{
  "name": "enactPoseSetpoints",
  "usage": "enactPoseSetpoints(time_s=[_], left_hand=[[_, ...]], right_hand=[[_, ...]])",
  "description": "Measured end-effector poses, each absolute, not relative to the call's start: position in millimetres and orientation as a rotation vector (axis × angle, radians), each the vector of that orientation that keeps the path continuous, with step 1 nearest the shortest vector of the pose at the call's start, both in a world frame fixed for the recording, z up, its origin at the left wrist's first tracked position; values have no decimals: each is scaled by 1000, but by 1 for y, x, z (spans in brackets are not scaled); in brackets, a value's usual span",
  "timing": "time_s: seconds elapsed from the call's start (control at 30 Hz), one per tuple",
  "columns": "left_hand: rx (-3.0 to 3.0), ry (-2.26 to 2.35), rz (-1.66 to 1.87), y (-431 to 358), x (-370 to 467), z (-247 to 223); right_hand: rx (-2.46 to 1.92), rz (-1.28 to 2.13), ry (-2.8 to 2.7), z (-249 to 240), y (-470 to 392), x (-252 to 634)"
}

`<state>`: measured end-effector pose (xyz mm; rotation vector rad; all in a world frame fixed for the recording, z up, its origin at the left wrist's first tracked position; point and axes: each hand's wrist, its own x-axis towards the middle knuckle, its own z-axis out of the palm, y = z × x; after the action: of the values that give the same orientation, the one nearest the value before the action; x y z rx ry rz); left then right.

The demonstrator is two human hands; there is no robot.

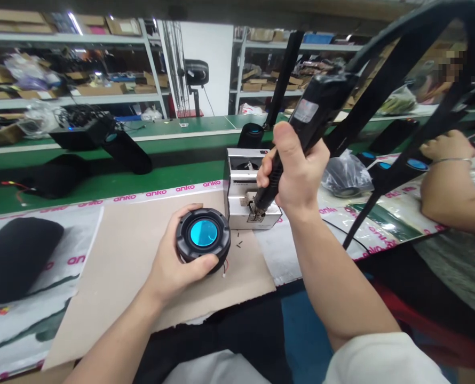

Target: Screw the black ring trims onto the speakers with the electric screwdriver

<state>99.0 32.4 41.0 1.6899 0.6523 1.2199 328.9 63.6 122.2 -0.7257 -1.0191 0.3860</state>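
My left hand (177,261) is wrapped round a round black speaker (184,224) with a shiny blue centre, face up over the cardboard sheet (133,250). A small wire with a white plug hangs from its lower right side. In my right hand (299,170) is a black electric screwdriver (310,109), gripped upright and slanted, a cable leaving its top. Its tip reaches the front of the silver screw feeder (237,216); whether a screw sits on the tip I cannot tell. Several small dark screws (239,244) lie on the cardboard between speaker and feeder.
A black fabric-covered body (17,258) lies at the left. Cylindrical black speakers (127,152) rest on the green bench (173,173) behind. A bagged item (347,173) stands right of the feeder. Another person's arm (453,181) is at the far right. Shelves line the back.
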Motion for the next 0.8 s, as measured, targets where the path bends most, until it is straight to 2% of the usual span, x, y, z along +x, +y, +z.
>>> enactPoseSetpoints(time_s=[0.23, 0.43, 0.67, 0.8], left_hand=[[1683, 670, 1228, 33, 100, 40], [1691, 684, 1220, 32, 99, 40], [1684, 676, 1214, 32, 100, 42], [1681, 682, 1209, 31, 99, 42]], right_hand=[[-763, 581, -1033, 119, 52, 331], [-652, 374, -1018, 137, 42, 326], [-777, 450, -1046, 106, 60, 328], [-806, 531, -1039, 105, 53, 329]])
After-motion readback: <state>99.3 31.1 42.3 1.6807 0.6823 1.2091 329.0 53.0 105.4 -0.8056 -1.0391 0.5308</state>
